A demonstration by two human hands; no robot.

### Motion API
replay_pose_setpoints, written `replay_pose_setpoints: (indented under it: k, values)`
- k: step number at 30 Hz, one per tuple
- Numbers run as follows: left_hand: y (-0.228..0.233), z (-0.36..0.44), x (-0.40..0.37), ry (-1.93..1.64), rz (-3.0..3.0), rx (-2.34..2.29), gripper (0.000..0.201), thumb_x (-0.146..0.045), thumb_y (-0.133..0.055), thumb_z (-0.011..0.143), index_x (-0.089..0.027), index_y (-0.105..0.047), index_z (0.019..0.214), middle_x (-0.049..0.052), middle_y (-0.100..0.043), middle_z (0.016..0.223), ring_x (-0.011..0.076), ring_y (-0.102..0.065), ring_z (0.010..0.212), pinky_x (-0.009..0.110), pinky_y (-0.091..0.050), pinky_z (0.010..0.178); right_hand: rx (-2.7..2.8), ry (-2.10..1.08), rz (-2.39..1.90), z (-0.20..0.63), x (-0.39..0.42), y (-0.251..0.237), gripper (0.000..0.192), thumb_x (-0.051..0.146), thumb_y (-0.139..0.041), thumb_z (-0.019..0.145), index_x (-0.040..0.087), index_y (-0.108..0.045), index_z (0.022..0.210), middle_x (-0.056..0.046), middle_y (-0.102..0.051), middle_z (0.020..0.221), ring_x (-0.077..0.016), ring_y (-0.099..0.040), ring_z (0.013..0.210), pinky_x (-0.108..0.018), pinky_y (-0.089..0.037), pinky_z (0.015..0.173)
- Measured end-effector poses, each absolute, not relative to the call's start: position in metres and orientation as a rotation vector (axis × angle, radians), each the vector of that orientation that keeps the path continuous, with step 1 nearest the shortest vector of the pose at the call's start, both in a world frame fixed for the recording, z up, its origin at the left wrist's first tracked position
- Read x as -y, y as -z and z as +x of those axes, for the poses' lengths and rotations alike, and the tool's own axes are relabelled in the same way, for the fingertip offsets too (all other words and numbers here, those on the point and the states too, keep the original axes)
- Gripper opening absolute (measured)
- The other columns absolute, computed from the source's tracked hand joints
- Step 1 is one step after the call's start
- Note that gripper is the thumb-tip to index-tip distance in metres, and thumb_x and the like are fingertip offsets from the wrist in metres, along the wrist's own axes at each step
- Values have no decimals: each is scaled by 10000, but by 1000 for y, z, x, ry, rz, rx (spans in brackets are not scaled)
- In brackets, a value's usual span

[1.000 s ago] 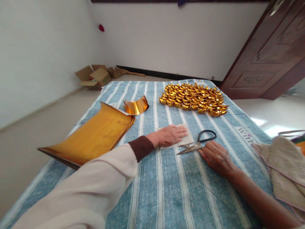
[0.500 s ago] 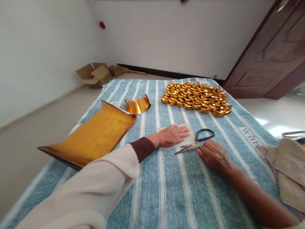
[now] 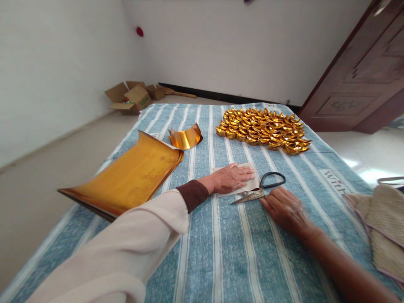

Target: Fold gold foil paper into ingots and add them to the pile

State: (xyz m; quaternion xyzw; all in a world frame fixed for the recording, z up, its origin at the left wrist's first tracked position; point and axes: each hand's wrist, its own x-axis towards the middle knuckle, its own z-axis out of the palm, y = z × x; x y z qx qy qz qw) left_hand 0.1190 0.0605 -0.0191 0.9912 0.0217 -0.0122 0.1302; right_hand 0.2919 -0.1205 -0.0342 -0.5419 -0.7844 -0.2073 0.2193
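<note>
My left hand (image 3: 232, 178) lies flat, palm down, on a small white sheet of paper (image 3: 252, 185) on the blue striped cloth (image 3: 227, 252). My right hand (image 3: 285, 209) rests on the cloth just below a pair of black-handled scissors (image 3: 260, 189), its fingertips touching or almost touching them. The scissors lie shut, blades pointing left. A stack of large gold foil sheets (image 3: 129, 179) lies to the left with one edge curled up. A curled strip of gold foil (image 3: 185, 138) stands beyond it. Many folded gold paper ingots (image 3: 263, 130) are laid in rows at the far right.
Folded beige towels (image 3: 381, 219) lie at the right edge of the cloth. Open cardboard boxes (image 3: 131, 97) sit on the floor by the far wall. A dark wooden door (image 3: 362, 71) stands open at the right.
Both hands stay where they were; only the camera view has shifted slightly to the left.
</note>
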Motion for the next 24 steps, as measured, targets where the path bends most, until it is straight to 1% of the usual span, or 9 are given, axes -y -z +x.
replay_pose_setpoints:
  k: [3,7,13,18,24]
  values:
    - [22,119,-61,25,2888,-49,472,-313,-298,995,-203,-402,1443,56,-358,1544,208,-255,1444,415,-238,1097,2171,598,-1491,286,119,34,338,208,-524,944,207,-516,606,-12,-465,617,-164,-418,616,-318,-314,606]
    - [21,120,-61,36,2899,-46,483,-317,-290,999,-161,-401,1443,77,-349,1546,214,-254,1444,420,-231,1093,2174,606,-1494,286,125,34,327,195,-543,933,204,-516,607,-14,-466,614,-167,-414,616,-324,-314,606]
    - [21,120,-60,31,2881,-56,482,-323,-272,996,-203,-409,1441,56,-355,1545,208,-253,1442,423,-238,1092,2163,576,-1507,283,123,35,330,208,-541,937,204,-515,608,-14,-475,623,-165,-429,626,-321,-312,603]
    - [20,120,-59,38,2887,-66,481,-327,-281,996,-193,-413,1439,64,-365,1539,210,-253,1443,416,-228,1093,2162,578,-1487,279,121,36,322,211,-535,940,207,-522,619,-17,-478,626,-170,-427,634,-322,-310,602]
    - [19,120,-59,65,2908,-71,480,-325,-275,1004,-195,-388,1452,56,-328,1556,186,-249,1444,380,-205,1093,2152,536,-1507,276,124,34,319,200,-543,937,202,-522,618,-17,-483,624,-161,-431,623,-318,-325,611]
